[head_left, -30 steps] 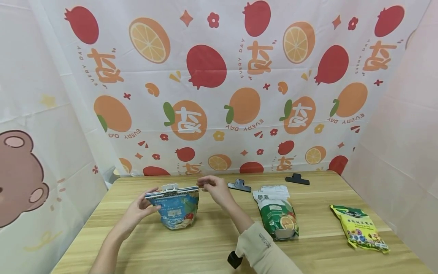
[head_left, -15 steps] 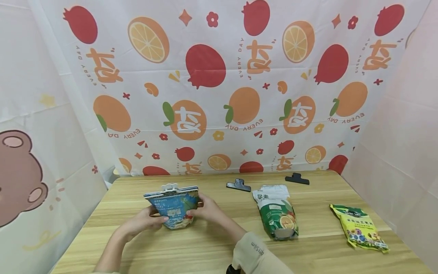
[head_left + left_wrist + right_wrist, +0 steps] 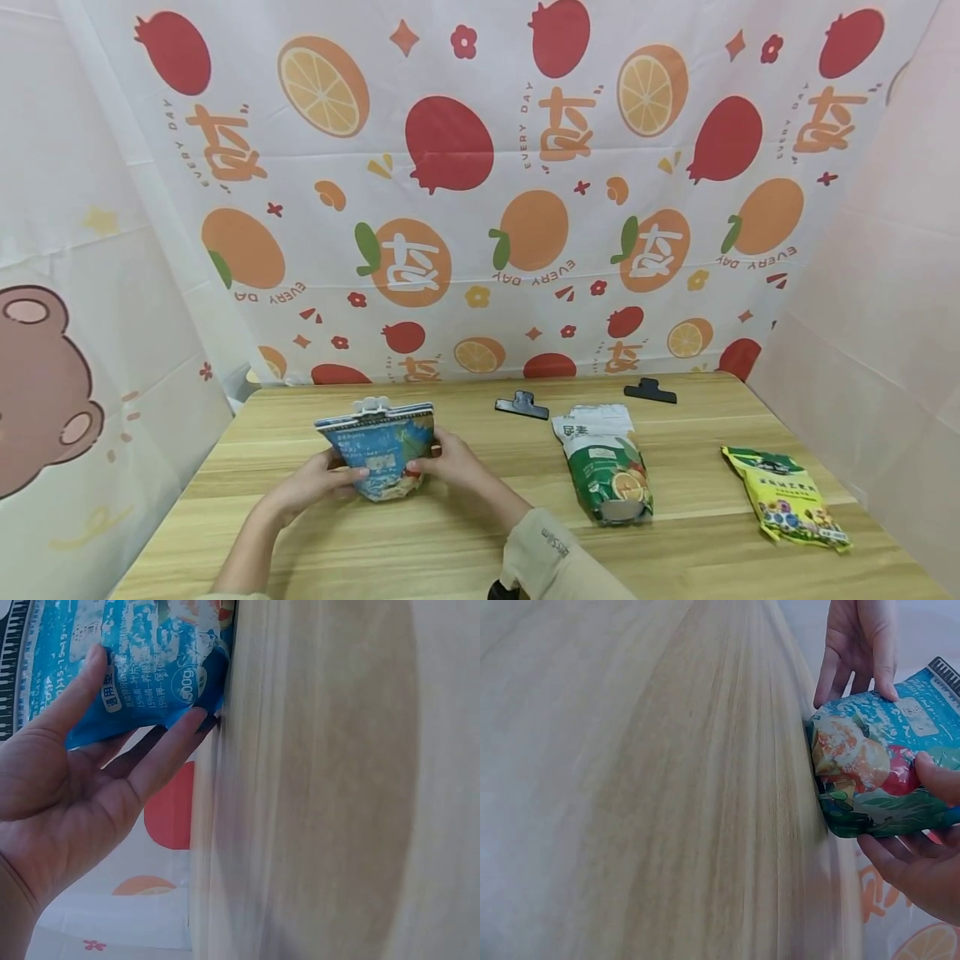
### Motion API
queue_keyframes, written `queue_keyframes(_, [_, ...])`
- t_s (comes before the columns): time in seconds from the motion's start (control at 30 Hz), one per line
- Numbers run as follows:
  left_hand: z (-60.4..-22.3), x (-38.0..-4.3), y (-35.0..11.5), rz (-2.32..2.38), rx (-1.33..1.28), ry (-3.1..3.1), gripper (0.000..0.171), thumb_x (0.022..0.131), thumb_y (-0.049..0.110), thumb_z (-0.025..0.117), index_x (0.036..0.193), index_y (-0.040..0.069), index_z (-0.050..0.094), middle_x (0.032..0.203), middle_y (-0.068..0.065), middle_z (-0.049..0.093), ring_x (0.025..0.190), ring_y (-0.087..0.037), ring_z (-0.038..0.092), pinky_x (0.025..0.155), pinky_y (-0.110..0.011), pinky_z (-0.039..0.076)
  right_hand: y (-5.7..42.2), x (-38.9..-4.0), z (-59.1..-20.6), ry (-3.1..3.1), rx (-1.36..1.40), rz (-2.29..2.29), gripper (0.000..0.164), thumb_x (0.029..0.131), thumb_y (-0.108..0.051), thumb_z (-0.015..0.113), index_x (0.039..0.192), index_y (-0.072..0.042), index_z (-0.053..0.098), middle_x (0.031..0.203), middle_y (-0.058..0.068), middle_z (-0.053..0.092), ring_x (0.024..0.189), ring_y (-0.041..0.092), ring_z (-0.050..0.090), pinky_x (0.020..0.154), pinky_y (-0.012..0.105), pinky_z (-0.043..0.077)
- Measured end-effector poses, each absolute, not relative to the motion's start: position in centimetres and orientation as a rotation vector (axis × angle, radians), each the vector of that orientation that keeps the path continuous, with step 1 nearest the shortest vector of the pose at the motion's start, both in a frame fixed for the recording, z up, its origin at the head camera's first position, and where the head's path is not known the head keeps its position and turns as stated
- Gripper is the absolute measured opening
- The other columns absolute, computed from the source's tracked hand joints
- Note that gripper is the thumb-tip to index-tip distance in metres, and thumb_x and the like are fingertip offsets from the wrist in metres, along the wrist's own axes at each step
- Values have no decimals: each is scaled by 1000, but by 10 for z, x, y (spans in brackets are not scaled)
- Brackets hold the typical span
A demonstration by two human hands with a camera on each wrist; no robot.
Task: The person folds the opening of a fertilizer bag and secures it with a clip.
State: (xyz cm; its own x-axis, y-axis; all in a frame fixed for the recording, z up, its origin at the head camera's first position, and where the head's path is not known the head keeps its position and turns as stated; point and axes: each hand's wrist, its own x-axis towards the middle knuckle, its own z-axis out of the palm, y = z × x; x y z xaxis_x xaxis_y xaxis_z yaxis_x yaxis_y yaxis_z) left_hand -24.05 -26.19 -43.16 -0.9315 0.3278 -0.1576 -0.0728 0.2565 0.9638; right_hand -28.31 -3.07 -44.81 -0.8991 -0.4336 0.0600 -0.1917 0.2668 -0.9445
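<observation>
The blue bag (image 3: pixel 384 454) stands on the table (image 3: pixel 405 554), its top leaning toward the head camera, with the white clip (image 3: pixel 372 406) fixed over the middle of its layered top edge. The left hand (image 3: pixel 318 482) pinches the bag's left side low down, thumb pressed to the printed front and fingers behind. The right hand (image 3: pixel 442 461) does the same on the right side, its thumb on the front and its fingers round the back.

A second ago the left hand was higher up, near the bag's top corner, and the right hand was off the bag, beside the opposite corner. Both have since dropped to the lower sides; over the last half second they hardly shift. The clip keeps its place on the top edge with neither hand on it, so the closing of the bag looks done, and the hands now seem to be steadying the body.

To the right of the blue bag and farther back lie two black clips (image 3: pixel 522 405); also to its right are the green bag (image 3: pixel 609 479) and, well beyond that, the yellow bag (image 3: pixel 786 500), none of them touched.
</observation>
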Motion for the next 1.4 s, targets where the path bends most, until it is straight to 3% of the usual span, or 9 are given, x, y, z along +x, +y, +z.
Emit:
queue_keyframes(0.2, [-431, -243, -260, 1697, 165, 2253, 69, 93, 23, 56, 131, -22, 19, 125, -34, 40, 111, -38, 49, 87, -42, 45, -35, -287, -449, 2324, -508, -1696, 47, 82, -16, 71, 123, -1, 52, 106, 5, 59, 95, 21, 55, 79, 35, 46])
queue_keyframes(0.43, [-432, -246, -251, 1723, 73, 2317, 71, 95, 25, 52, 130, -24, 13, 130, -41, 28, 116, -45, 41, 90, -43, 42, -39, -292, -452, 2240, -378, -1814, 54, 84, -10, 67, 129, 6, 43, 116, 16, 55, 107, 30, 52, 81, 39, 47])
queue_keyframes(0.73, [-435, -250, -240, 1724, 11, 2431, 75, 84, 9, 65, 130, -21, 13, 125, -42, 30, 114, -50, 38, 84, -43, 46, -37, -291, -453, 2144, -302, -1933, 45, 79, 1, 70, 119, 3, 50, 95, 7, 54, 88, 20, 57, 72, 33, 50])
queue_keyframes(1.03, [-429, -249, -236, 1689, -57, 2474, 76, 87, 14, 63, 130, -24, 12, 125, -43, 30, 112, -50, 40, 88, -48, 42, -39, -287, -452, 2107, -229, -1957, 51, 78, 2, 70, 121, 9, 44, 107, 14, 53, 100, 28, 53, 75, 34, 50])
queue_keyframes(1.4, [-430, -249, -240, 1694, -103, 2478, 75, 89, 19, 62, 129, -25, 16, 124, -41, 33, 109, -45, 44, 89, -47, 42, -43, -288, -453, 2047, -204, -1993, 46, 81, 2, 68, 121, 12, 45, 99, 13, 55, 82, 23, 61, 72, 34, 52])
